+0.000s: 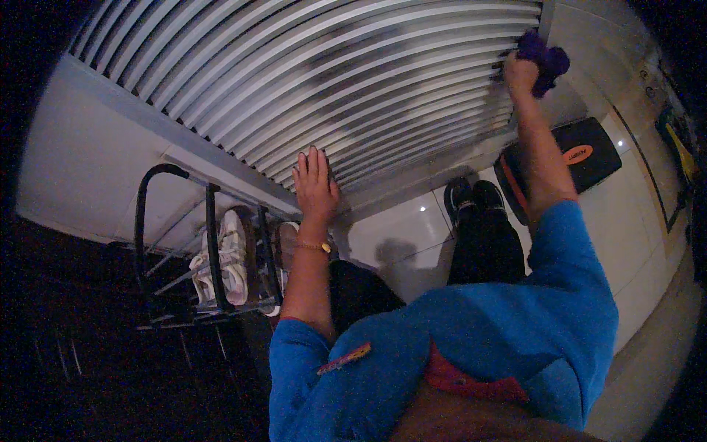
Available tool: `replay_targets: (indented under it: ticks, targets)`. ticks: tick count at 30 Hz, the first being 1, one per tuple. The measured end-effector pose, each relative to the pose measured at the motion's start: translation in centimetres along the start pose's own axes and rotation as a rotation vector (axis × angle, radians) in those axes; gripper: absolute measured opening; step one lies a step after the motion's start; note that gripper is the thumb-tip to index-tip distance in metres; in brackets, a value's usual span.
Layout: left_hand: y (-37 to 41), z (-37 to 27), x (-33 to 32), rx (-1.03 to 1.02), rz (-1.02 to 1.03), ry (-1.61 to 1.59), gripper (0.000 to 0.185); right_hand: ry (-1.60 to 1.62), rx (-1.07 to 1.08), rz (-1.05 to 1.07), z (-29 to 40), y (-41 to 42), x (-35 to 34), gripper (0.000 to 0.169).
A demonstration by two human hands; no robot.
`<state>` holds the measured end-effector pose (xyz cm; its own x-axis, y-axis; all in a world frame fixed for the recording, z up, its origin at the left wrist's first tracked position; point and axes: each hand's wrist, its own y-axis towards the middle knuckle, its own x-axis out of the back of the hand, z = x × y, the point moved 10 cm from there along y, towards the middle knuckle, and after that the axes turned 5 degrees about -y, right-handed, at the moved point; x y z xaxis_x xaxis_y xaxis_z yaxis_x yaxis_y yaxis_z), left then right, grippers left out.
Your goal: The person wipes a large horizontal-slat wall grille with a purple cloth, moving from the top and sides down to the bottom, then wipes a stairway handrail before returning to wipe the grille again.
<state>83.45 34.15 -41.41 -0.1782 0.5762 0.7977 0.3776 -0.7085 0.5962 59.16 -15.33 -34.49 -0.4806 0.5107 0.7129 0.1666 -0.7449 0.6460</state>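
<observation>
White slats of a louvered panel point(353, 83) fill the upper part of the head view. At the panel's right frame, my right hand point(521, 74) grips a bunched purple cloth point(544, 61), which hides part of the frame edge. My left hand point(316, 182) lies flat with fingers extended against the panel's lower left slats, and it holds nothing. A bracelet point(315, 247) circles the left wrist. Beside that forearm stands a shoe rack point(212, 248) with black uprights, carrying a pair of light-coloured sneakers point(232, 259).
On the tiled floor point(403, 226) at the right lies a black box-like object point(594, 152) with an orange oval mark that bears writing. My feet in black shoes point(474, 196) stand near the panel's bottom frame. Another shoe point(286, 243) shows partly behind my left forearm.
</observation>
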Motion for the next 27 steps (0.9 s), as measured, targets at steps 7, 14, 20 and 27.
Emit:
replay_targets:
  ticks: [7,14,20,27]
  targets:
    - [-0.8,1.3,-0.4,0.043,0.084,0.053,0.075,-0.016,0.477,0.48,26.4,-17.3,2.8,0.03]
    - [-2.7,5.0,-5.6,0.152,0.277,-0.044,0.079,0.72,0.728,0.927,46.6,-36.4,6.2,0.032]
    - [-3.5,8.2,-8.2,0.305,0.33,-0.117,0.076,0.61,0.943,1.122,43.7,-35.2,4.8,0.033]
    - [-0.2,0.7,-0.9,-0.009,0.006,0.059,0.071,0.34,0.169,0.047,10.2,-8.4,0.2,0.05]
